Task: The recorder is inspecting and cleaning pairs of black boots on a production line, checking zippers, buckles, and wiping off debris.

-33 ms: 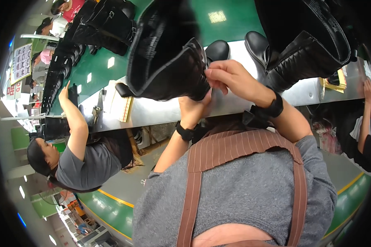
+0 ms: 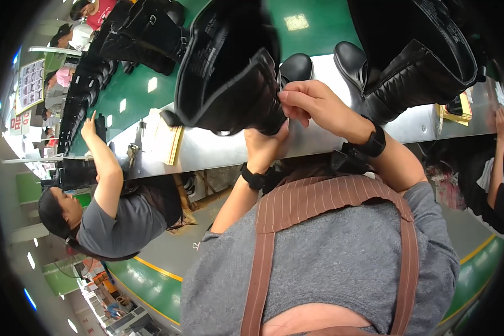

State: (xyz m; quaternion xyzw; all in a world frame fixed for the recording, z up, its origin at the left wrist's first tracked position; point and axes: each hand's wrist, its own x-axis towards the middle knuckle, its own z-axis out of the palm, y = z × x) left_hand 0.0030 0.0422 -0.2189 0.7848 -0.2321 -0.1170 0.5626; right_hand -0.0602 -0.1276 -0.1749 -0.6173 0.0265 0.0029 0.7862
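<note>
A tall black boot (image 2: 229, 73) lies on its side over the steel bench (image 2: 218, 152), its toe (image 2: 295, 67) pointing to the right. My left hand (image 2: 265, 147), with a black wristband, grips the boot's shaft from below. My right hand (image 2: 315, 103), also wearing a black wrist strap, pinches the edge of the shaft opening between thumb and fingers. What exactly the fingertips hold at that edge is too small to tell. My grey shirt and brown striped apron straps fill the lower middle of the view.
A second tall black boot (image 2: 411, 70) stands on the bench to the right. A green conveyor (image 2: 319, 25) behind carries a row of black boots (image 2: 87, 92). A co-worker in grey (image 2: 117, 224) reaches to the bench at left; another person's arm (image 2: 495, 162) shows at right. A yellowish tray (image 2: 171, 143) lies nearby.
</note>
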